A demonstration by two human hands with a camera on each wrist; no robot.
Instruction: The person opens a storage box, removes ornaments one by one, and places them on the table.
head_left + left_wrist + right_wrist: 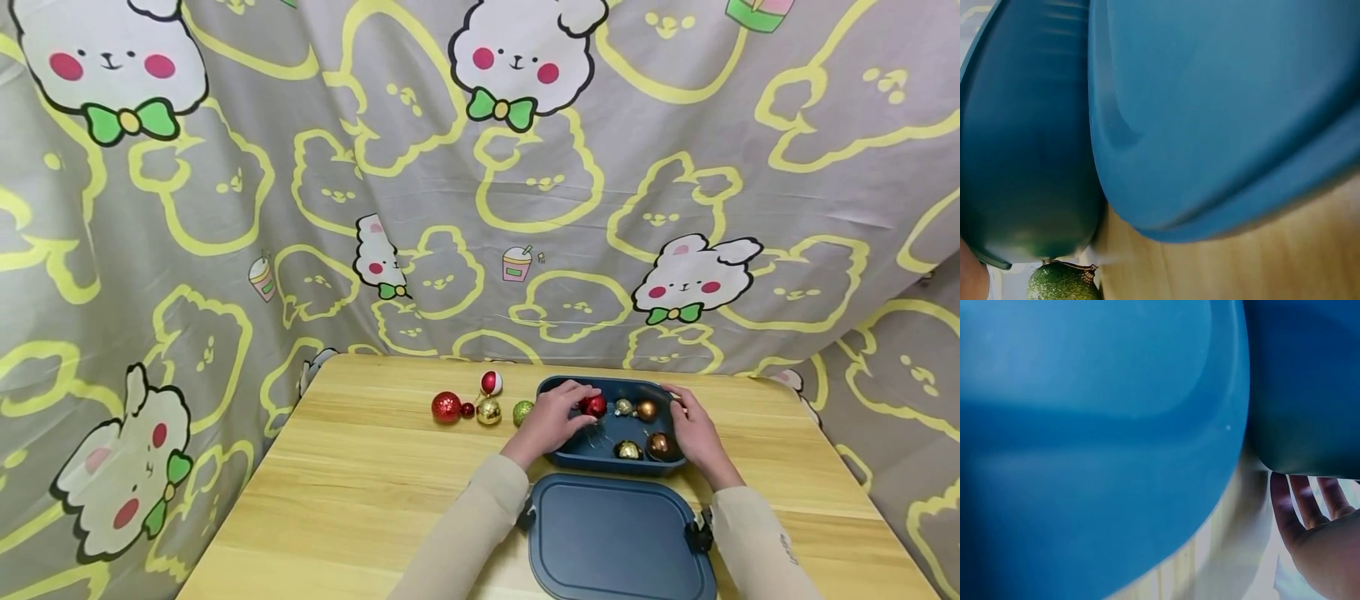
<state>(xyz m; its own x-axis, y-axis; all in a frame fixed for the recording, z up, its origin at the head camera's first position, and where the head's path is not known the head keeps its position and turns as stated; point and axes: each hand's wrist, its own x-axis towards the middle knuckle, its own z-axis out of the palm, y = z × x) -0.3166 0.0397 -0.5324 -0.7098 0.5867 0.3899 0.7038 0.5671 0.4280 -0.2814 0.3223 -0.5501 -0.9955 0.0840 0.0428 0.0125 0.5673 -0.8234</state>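
My left hand (551,421) reaches over the left part of a dark blue box (600,462), its fingers around a shiny red Christmas ball (593,406). My right hand (697,429) holds the box at its right end; in the right wrist view its fingers (1282,500) lie against the outer wall. Inside the box are a small gold ball (623,407), a copper ball (647,409), a brown ball (660,446) and another gold ball (628,450). A green glitter ball (522,412) lies beside my left hand, outside the box.
The matching blue lid (615,533) lies in front of the box, with black clips (699,533) at its sides. Left of the box on the wooden table (337,483) sit a large red ball (446,407), a tiny red one, a gold one (489,410) and a red-and-white one (491,383).
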